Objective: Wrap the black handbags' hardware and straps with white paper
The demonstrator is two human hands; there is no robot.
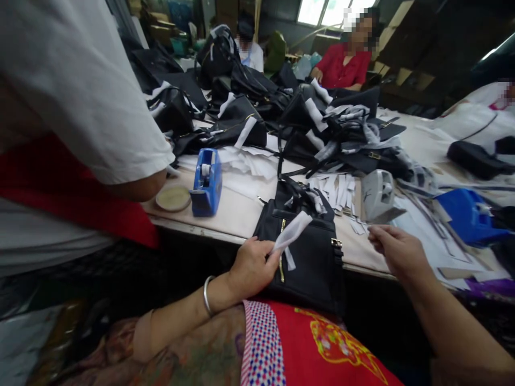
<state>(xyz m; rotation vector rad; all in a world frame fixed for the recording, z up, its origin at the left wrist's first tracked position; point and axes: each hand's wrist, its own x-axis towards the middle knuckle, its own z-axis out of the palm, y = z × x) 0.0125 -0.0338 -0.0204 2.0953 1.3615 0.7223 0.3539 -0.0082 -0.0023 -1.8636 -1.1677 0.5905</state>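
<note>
A black bag (311,262) with gold zips and a side buckle lies at the table's front edge, partly overhanging it. My left hand (255,266) rests on its left side, thumb and fingers closed on a white wrapping strip (295,229) that sticks up over the front zip (282,262). A smaller white piece hangs below that strip. Off to the right, my right hand (402,251) is raised with its fingertips pinched together, just in front of a white tape dispenser (377,193). Whatever lies between those fingertips is too small to make out.
Black bags (241,115) with white wrapping are heaped across the table. Blue tape dispensers (207,185) stand left and right, with cut white strips (338,190) near the middle. A co-worker's white sleeve (120,107) is close on my left; other people are behind the table.
</note>
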